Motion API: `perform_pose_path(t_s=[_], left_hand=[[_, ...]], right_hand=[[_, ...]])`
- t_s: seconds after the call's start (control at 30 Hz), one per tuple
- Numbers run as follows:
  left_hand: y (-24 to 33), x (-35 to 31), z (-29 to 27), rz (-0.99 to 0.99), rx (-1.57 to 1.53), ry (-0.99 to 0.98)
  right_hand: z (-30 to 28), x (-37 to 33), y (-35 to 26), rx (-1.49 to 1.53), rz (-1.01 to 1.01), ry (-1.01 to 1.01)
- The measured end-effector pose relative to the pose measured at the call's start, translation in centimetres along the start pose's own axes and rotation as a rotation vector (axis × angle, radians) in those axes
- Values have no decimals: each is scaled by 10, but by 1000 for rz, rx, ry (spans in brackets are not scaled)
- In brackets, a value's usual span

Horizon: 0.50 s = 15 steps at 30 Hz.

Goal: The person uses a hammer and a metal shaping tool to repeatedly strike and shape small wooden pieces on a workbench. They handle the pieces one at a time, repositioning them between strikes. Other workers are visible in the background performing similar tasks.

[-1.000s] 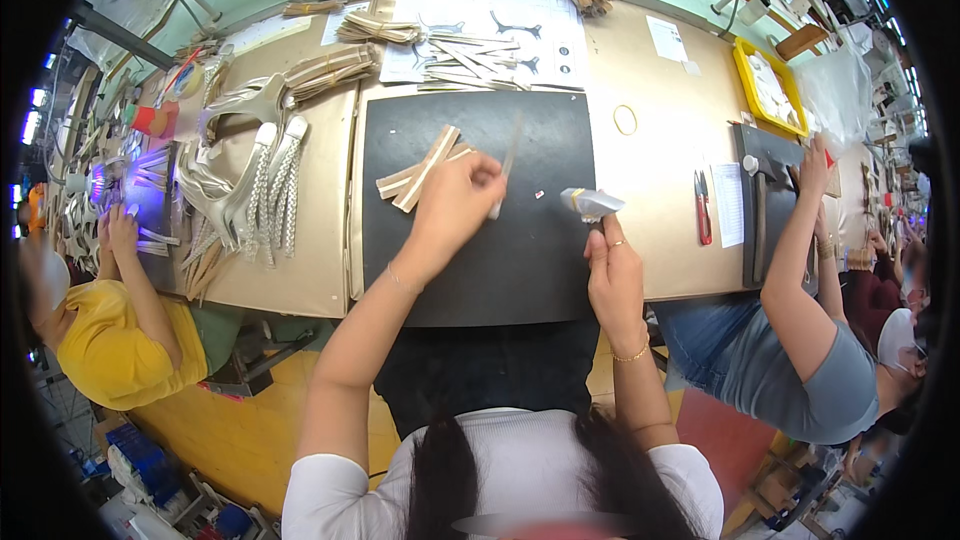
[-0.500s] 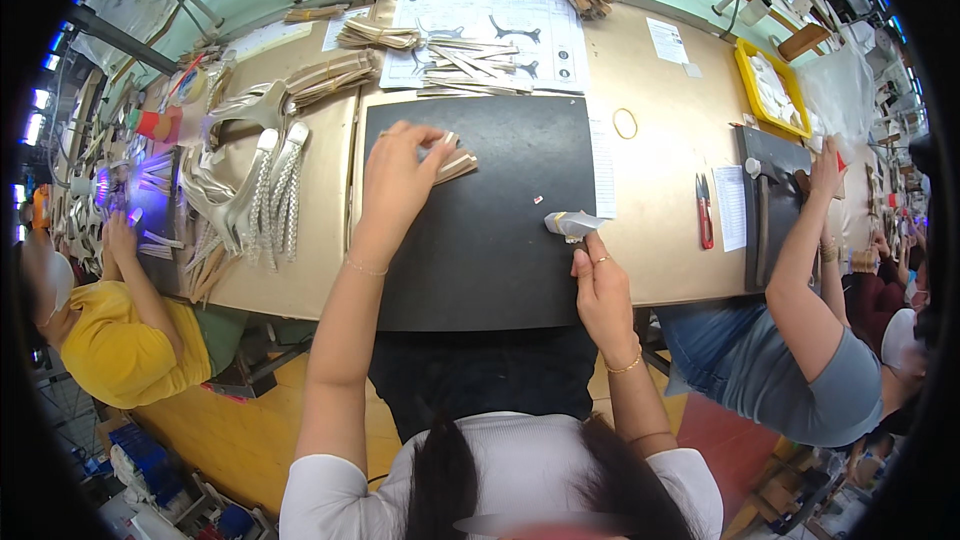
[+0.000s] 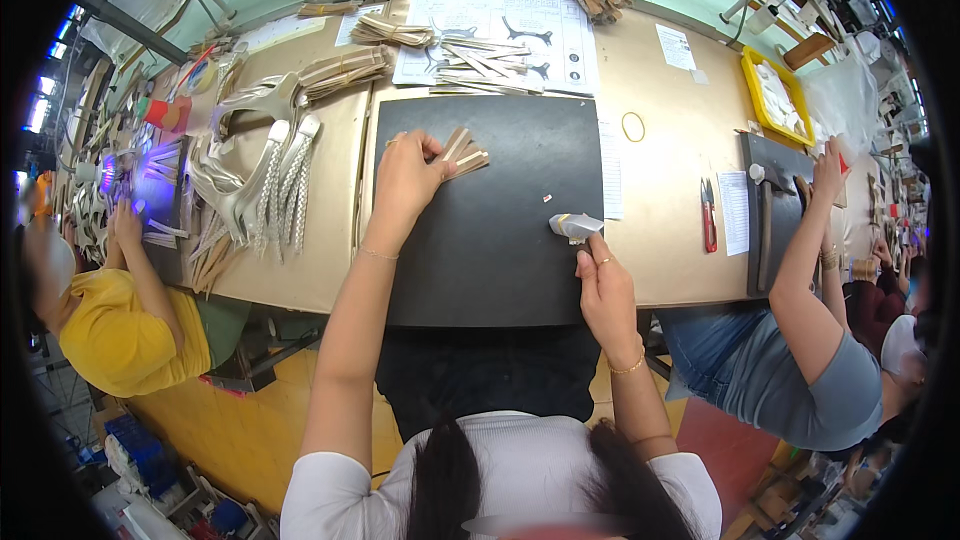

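Note:
On the black mat (image 3: pixel 480 260), my left hand (image 3: pixel 408 180) is closed on the near end of a small bundle of beige strips (image 3: pixel 466 154). The strips' free ends fan out to the right. At the mat's right edge my right hand (image 3: pixel 606 285) is closed, its index finger stretched along a greyish-white wrapped piece (image 3: pixel 576 227) with a yellow band round it. What lies under the wrapping cannot be made out. A tiny pale scrap (image 3: pixel 547 198) lies on the mat between my hands.
Beige strips (image 3: pixel 480 65) lie over a printed drawing sheet (image 3: pixel 570 40) behind the mat. White shoe-like straps and braided pieces (image 3: pixel 275 185) are piled to the left. Rightward lie a rubber band (image 3: pixel 633 127), red-handled snips (image 3: pixel 709 215) and a yellow tray (image 3: pixel 750 90). Co-workers sit on both sides.
My left hand has shifted slightly down the strips, and more of the fanned bundle shows. The right hand and the wrapped piece have hardly moved; the whole view has shifted a little.

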<state>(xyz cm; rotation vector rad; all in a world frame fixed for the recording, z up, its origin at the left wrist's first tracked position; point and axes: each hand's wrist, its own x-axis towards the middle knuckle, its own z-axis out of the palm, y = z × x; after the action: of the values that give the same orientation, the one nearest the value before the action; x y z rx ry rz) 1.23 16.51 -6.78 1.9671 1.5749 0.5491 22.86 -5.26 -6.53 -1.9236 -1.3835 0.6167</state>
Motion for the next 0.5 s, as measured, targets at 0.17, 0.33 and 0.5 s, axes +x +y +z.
perform_pose_path(t_s=[0.17,0.33,0.5], left_hand=[[7,-8,-8,-152,-153,-55],[7,-20,-32,-146,-499,-30],[23,-75,-17,53,-450,-257]], right_hand=[[-2,-1,-2,21,21,-5],[-4,-1,-3,21,46,-19],[-3,-2,-6,33,32,-19]])
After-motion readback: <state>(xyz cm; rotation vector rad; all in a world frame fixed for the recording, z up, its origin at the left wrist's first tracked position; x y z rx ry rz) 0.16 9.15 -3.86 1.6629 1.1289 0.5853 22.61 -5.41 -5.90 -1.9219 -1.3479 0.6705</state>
